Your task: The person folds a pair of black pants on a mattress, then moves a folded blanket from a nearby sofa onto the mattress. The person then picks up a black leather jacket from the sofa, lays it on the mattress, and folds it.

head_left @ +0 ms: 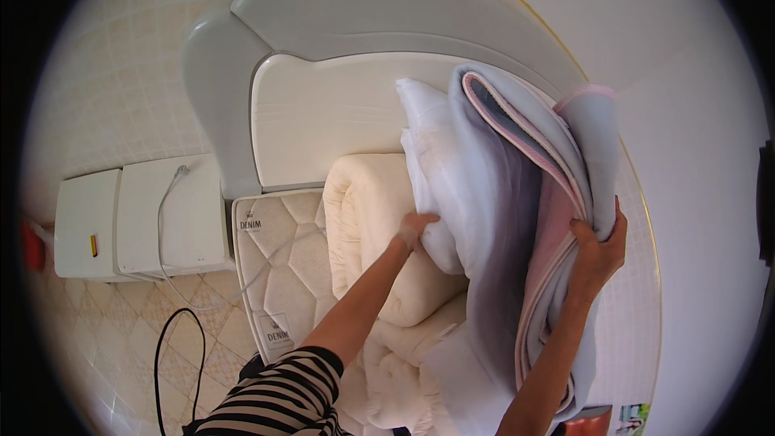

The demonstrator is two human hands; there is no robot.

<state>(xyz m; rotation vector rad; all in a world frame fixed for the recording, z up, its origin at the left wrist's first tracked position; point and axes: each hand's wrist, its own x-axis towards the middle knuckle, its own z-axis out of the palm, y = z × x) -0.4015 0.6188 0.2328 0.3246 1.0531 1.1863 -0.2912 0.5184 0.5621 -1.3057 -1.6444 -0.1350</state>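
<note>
My right hand (599, 251) grips the folded edge of a thick light-blue and pink blanket or pad (545, 194), raised in large folds at the right. With fingers partly hidden, my left hand (419, 227) touches the lower edge of a white pillow (433, 151), and its hold cannot be made out. Another white pillow or cushion is pressed against the blanket. Under my left hand lies a rolled cream quilt (369, 218) on the mattress (290, 254). More cream bedding (399, 375) is bunched nearer to me.
A grey and cream headboard (339, 115) stands behind the mattress. White bedside cabinets (175, 212) at the left carry a cable and a small yellow-red item (94, 245). The pale cable (160, 224) runs to the mattress; a black cable (158, 363) loops above the tiled floor.
</note>
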